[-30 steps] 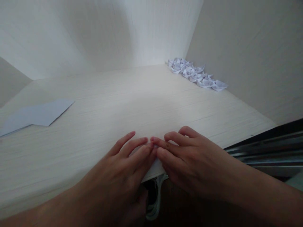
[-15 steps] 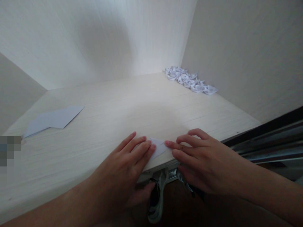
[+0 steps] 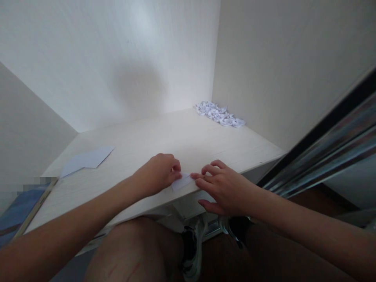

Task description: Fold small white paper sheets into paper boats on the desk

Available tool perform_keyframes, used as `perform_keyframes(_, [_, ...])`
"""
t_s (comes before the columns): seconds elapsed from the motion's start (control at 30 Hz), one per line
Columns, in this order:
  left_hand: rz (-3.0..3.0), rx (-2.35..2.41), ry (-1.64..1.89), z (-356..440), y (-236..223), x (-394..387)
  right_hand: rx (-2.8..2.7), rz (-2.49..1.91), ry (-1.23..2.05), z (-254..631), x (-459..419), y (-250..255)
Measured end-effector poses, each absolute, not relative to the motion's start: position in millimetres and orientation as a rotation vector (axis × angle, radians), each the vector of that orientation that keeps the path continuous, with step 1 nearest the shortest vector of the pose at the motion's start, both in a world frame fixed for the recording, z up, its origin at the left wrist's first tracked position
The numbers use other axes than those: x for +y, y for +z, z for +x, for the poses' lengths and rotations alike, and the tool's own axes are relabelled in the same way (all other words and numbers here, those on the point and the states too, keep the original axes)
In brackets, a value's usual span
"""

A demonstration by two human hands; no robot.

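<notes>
A small folded piece of white paper [image 3: 181,182] lies at the front edge of the white shelf [image 3: 152,133]. My left hand [image 3: 160,172] is at its left side, fingers curled in, with thumb and fingertips closed at the paper's upper left edge. From the right, my right hand [image 3: 219,182] reaches in with its forefinger pressed on the paper's right corner. Its other fingers are bent and apart, and the thumb hangs below the shelf edge.
Several folded paper boats [image 3: 219,113] sit heaped in the back right corner. Flat white sheets [image 3: 88,158] lie on the left of the shelf. Side walls and a back wall enclose it. A dark-edged sliding frame [image 3: 317,145] stands at right. My knee [image 3: 132,246] and shoes are below.
My left hand has gone from lying flat with outstretched fingers on the paper to curled fingers at its edge. My right forefinger stays at the right corner. The view has shifted and pulled back.
</notes>
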State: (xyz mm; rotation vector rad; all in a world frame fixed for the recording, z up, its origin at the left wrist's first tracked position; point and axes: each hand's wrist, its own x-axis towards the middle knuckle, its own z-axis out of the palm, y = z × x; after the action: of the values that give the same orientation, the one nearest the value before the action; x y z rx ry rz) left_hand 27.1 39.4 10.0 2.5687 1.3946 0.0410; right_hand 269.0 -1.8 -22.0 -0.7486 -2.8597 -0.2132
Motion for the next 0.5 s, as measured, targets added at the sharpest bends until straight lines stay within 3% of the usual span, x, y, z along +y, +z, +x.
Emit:
perform_keyframes(0.17, [2.25, 1.469, -0.216, 37, 23, 63, -2.855, -0.741, -0.287, 269, -5, -27])
perform_keyframes(0.5, [2.026, 1.484, -0.366, 48, 31, 69, -2.868, -0.777, -0.378, 267, -14, -24])
